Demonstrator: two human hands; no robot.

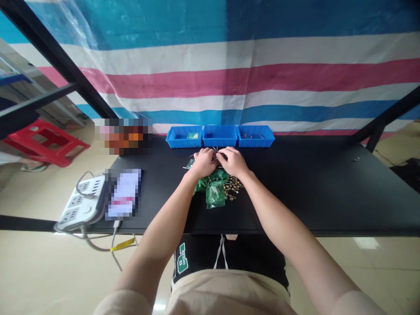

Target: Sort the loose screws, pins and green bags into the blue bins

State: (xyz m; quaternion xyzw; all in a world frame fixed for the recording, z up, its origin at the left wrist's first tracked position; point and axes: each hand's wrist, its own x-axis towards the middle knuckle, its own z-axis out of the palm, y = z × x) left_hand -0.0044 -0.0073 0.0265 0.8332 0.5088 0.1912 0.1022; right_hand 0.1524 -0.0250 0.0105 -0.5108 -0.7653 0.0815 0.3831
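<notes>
Head cam: left hand [204, 162] and right hand [232, 162] meet on the black table [295, 197], fingers [226, 154] curled narrow over thin metal pins [214, 149], exact grip can't tell, green plastic bags [215, 194] right below.

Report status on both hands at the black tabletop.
Left hand and right hand close together, at thin metal pins. Green plastic bags and brass-coloured fittings nearby. Three blue plastic bins just beyond.

The black tabletop [295, 197] carries three blue plastic bins [219, 136] in a row beyond the left hand [204, 162] and right hand [233, 162], green plastic bags [215, 194] and brass fittings [233, 187] (loosely heaped) just below them, and a white power strip [82, 202] well to their left
</notes>
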